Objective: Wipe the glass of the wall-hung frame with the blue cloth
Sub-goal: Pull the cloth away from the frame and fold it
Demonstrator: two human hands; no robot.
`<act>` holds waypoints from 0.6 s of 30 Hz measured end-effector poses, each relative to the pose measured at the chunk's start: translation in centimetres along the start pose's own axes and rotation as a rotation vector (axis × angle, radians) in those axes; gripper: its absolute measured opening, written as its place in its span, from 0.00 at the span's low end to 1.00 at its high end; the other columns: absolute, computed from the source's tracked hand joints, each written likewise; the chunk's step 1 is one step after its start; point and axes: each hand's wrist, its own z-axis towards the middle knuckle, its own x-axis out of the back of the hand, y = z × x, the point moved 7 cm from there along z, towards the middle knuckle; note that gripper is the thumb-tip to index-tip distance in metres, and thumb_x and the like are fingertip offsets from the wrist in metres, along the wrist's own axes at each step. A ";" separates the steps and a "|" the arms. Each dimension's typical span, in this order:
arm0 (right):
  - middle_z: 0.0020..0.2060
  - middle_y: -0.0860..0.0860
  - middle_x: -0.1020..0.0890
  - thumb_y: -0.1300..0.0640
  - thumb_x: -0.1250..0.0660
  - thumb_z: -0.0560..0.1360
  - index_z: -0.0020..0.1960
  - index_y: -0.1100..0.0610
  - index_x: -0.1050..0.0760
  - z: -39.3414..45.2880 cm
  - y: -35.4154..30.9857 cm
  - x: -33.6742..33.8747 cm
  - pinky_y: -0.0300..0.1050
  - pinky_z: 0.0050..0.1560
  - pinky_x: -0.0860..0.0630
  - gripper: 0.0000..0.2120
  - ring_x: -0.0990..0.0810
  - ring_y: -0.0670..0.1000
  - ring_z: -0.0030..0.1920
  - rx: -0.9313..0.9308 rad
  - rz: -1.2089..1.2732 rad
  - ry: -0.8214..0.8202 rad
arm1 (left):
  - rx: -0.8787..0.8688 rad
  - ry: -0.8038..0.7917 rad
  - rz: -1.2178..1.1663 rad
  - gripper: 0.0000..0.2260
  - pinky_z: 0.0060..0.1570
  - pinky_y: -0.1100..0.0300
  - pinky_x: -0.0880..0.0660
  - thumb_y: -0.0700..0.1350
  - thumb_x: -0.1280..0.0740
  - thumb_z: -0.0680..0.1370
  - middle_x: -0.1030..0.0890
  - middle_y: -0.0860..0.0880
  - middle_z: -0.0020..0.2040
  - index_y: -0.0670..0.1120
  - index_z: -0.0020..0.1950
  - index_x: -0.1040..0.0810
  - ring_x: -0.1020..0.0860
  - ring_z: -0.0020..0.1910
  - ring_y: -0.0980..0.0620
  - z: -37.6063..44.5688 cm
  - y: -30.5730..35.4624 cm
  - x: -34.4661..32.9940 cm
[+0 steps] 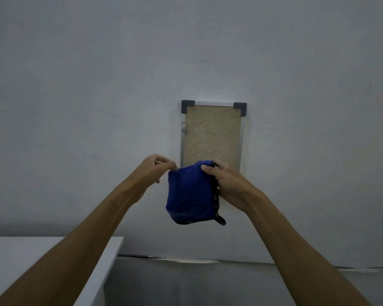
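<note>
Together, left hand (pixel 157 171) and right hand (pixel 227 184) gripped the blue cloth (pixel 190 193) between them, with the frame (pixel 212 133) just behind.

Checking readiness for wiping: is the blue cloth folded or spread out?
Folded. The blue cloth hangs as a compact doubled pad, pinched at its top corners by the left hand and right hand.

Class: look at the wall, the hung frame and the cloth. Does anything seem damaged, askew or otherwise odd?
Yes. The silver-edged wall frame hangs slightly tilted, and a dark crack runs along the wall's base. The blue cloth is bunched between both hands.
</note>
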 end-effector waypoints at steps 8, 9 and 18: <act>0.54 0.54 0.17 0.49 0.39 0.83 0.63 0.51 0.24 0.3 2.9 -1.2 0.47 0.43 0.19 0.12 0.17 0.54 0.52 -0.147 0.064 -0.100 | 0.212 -0.304 -0.468 0.19 0.50 0.52 0.20 0.49 0.24 0.73 0.17 0.42 0.58 0.43 0.62 0.18 0.18 0.56 0.44 -1.8 -6.1 -1.8; 0.53 0.55 0.17 0.49 0.40 0.83 0.62 0.51 0.24 0.6 3.7 -1.6 0.47 0.42 0.19 0.12 0.17 0.55 0.51 -0.179 -0.007 -0.080 | 0.195 -0.237 -0.506 0.18 0.48 0.53 0.19 0.48 0.25 0.74 0.16 0.44 0.57 0.44 0.62 0.18 0.18 0.54 0.45 -1.7 -6.4 -1.0; 0.52 0.56 0.15 0.48 0.35 0.81 0.58 0.52 0.21 4.0 5.7 -7.0 0.49 0.42 0.16 0.10 0.14 0.58 0.49 -0.196 -0.164 -0.116 | 0.226 -0.012 -0.164 0.14 0.48 0.56 0.19 0.49 0.22 0.71 0.14 0.47 0.51 0.46 0.54 0.15 0.16 0.53 0.49 -2.2 -8.7 7.6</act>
